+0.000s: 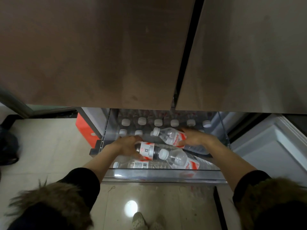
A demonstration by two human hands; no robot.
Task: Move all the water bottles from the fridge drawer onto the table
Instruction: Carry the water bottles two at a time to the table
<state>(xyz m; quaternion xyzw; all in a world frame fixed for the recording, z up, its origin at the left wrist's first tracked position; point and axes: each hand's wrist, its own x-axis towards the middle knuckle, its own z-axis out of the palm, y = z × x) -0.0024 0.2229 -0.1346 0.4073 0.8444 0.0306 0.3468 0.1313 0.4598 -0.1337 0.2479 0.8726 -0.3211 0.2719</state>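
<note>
The fridge drawer (pixel 164 175) stands pulled out below the closed doors, full of clear water bottles with white caps and red-and-white labels. My left hand (pixel 127 146) grips a lying bottle (pixel 147 151) around its labelled middle. My right hand (pixel 195 138) grips another lying bottle (pixel 167 135) by its label end, cap pointing left. Two more bottles lie in front: one (pixel 177 159) pointing up-left and one (pixel 132 164) along the front wall. Several upright bottles (pixel 157 122) stand in rows at the back, only their caps clearly visible.
Two closed brown fridge doors (pixel 99 55) overhang the back of the drawer. An orange box (pixel 85 128) sits on the floor left of the fridge. A white open compartment door (pixel 269 146) stands to the right. Glossy tile floor (pixel 149 196) lies below the drawer front.
</note>
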